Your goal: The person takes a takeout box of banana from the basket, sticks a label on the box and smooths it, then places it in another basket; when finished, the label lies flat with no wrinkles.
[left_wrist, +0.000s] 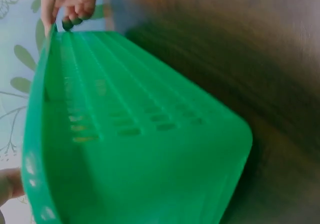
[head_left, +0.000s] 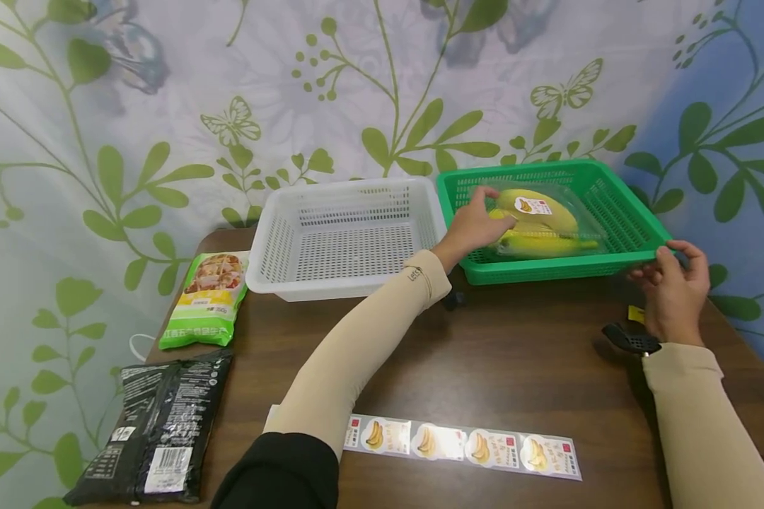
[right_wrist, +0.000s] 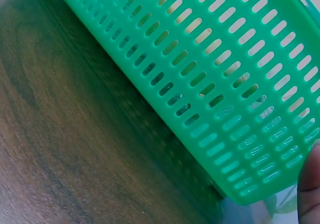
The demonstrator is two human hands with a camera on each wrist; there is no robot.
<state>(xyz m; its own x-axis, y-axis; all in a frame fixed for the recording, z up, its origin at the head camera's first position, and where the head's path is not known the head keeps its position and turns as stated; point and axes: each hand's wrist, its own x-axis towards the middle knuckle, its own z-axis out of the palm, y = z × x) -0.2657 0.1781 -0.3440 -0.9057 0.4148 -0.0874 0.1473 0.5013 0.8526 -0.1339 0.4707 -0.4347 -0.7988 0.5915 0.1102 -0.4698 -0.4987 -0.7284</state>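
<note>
A clear bag of bananas with a banana sticker sits in the green basket, at the near left part. My left hand reaches over the basket's left side. Its thumb and forefinger curve round the left end of the bag; the other fingers are hidden in the head view. At the basket's front right corner, my right hand grips the rim with thumb and fingers. The left wrist view shows the basket's side and the right hand at its far corner.
A white basket stands left of the green one. Two packs, one green and yellow, one black, lie at the left. A strip of banana stickers lies in front. A black slotted utensil is beside the right wrist.
</note>
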